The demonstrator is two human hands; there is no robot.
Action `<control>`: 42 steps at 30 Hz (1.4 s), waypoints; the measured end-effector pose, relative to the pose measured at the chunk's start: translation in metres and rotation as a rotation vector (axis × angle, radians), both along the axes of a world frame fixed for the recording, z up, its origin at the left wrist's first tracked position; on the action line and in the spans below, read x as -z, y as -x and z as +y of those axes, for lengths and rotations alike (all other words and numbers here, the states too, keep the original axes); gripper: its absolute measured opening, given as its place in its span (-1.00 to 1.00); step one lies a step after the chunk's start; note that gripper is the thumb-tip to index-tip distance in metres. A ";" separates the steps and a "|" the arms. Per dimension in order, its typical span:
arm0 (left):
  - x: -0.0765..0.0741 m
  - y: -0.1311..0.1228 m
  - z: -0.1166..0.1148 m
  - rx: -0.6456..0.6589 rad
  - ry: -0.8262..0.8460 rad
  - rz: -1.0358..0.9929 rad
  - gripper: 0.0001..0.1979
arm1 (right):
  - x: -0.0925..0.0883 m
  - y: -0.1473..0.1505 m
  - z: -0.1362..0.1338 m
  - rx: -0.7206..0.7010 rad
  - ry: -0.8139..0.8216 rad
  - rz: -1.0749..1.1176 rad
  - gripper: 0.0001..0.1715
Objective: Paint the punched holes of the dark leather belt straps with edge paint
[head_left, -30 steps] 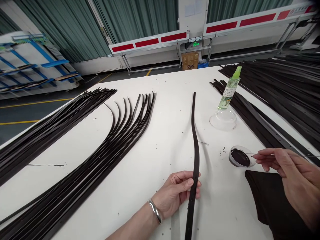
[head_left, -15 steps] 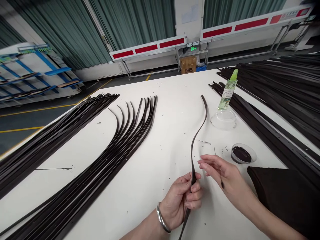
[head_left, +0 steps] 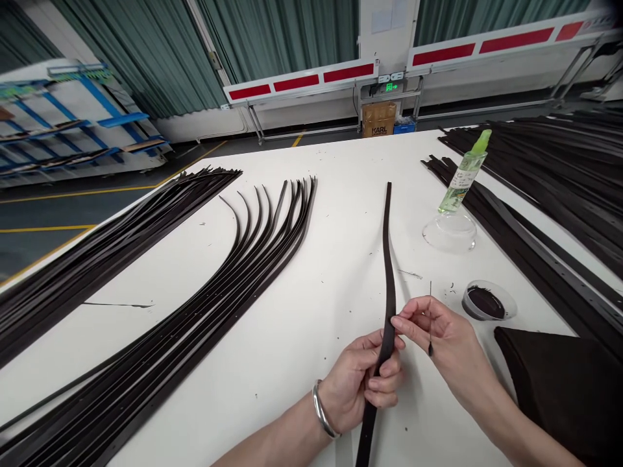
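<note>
My left hand (head_left: 363, 373) is closed around a long dark strip (head_left: 389, 266), which looks like leather, its far end rising free above the table. My right hand (head_left: 438, 331) is beside it, with thumb and forefinger at the strip's right edge just above the left fingers. Tucked among the right fingers is a thin stick (head_left: 430, 305) with a black blob at its lower end. To the right of that hand, a shallow clear dish (head_left: 509, 303) contains a black substance. A folded dark cloth (head_left: 559, 383) lies near the right forearm.
Fanned dark strips (head_left: 233, 285) lie left of my hands on the white table (head_left: 341, 227); another bundle (head_left: 146, 240) is farther left. A green spray bottle (head_left: 464, 175) stands by a clear upturned dish (head_left: 450, 233). More strips (head_left: 535, 240) run along the right.
My right hand has come in to the strip, thumb and forefinger now at its edge. The strip has turned, showing its broad face and standing straighter. The view has shifted slightly left.
</note>
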State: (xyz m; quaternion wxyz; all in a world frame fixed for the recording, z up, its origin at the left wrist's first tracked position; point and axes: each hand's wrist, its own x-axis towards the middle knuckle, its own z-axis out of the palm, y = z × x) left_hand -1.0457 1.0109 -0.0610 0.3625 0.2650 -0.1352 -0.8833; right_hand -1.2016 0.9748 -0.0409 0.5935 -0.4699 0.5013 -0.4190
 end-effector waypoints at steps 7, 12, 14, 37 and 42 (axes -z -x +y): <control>0.002 0.001 -0.001 -0.018 -0.005 -0.040 -0.87 | 0.000 0.006 0.002 0.012 0.032 0.018 -0.67; 0.001 0.003 -0.002 -0.072 0.034 -0.034 -0.89 | 0.001 0.011 -0.001 0.046 0.064 0.038 -0.64; 0.000 0.003 -0.003 -0.066 0.082 -0.026 -0.78 | 0.004 0.015 -0.006 0.091 0.075 0.045 -0.62; -0.001 -0.002 -0.003 0.050 0.182 -0.058 -0.68 | 0.017 0.018 -0.024 0.178 0.122 0.015 -0.63; -0.006 0.002 0.006 -0.034 0.176 -0.242 -0.71 | 0.011 0.017 -0.020 0.166 0.077 0.045 -0.58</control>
